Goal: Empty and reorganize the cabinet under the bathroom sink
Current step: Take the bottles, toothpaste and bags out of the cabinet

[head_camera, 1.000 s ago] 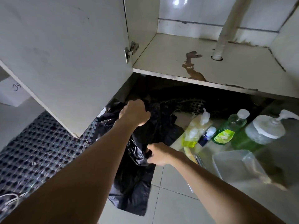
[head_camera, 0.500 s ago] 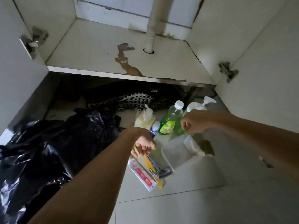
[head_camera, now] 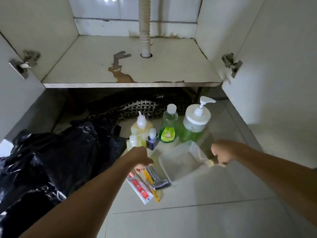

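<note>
The cabinet (head_camera: 96, 66) shelf is bare — sorting begins. Left hand (head_camera: 139, 158) curls over the toothpaste (head_camera: 139, 187), grip unclear; right hand (head_camera: 221, 152) pinches the tub (head_camera: 173, 162) rim — next, load it.

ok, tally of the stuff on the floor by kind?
Bottles: 5 (pump bottle, green bottle, yellow bottle, small bottle, blue bottle)
Clear tub: 1
Toothpaste tube: 1
Razor: 1
Black bag: 1
Total: 9
</note>
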Demonstrator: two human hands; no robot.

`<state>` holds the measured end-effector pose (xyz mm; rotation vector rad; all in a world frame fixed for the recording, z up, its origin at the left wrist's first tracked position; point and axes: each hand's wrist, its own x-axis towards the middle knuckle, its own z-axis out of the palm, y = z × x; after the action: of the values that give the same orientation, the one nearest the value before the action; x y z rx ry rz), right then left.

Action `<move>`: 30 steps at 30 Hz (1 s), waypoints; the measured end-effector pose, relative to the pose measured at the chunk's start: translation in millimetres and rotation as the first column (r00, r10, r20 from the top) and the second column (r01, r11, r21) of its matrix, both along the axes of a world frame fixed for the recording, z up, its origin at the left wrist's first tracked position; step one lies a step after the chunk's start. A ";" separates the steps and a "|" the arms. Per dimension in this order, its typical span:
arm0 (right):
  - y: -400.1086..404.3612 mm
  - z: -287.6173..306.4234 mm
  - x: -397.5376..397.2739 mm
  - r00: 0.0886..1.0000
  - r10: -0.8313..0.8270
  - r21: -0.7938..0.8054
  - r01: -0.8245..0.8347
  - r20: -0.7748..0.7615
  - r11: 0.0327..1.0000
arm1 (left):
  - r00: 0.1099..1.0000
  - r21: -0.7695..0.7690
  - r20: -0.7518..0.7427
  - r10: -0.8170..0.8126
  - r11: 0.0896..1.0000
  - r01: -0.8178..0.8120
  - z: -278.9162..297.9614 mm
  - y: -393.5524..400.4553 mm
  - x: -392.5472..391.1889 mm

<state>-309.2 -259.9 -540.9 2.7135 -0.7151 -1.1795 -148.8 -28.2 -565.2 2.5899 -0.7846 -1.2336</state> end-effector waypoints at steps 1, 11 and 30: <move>-3.8 -1.9 -1.2 1.000 -0.001 -0.007 0.001 0.025 1.000 | 1.000 0.016 0.025 -0.001 1.000 0.000 -3.1 -1.3 -10.2; -21.5 -33.9 6.9 0.985 0.078 -0.046 -0.071 0.154 0.996 | 0.885 -0.094 -0.041 0.464 0.880 -0.466 -57.2 -31.7 -105.2; 81.5 -37.6 65.7 0.854 0.180 0.268 -0.343 0.489 0.900 | 0.412 -0.256 -0.428 0.804 0.330 -0.909 -79.8 -32.5 -148.2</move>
<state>-243.5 -178.5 -578.4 3.2964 -0.1441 -0.6555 -297.0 -60.7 -644.9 1.8583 0.3870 -0.7819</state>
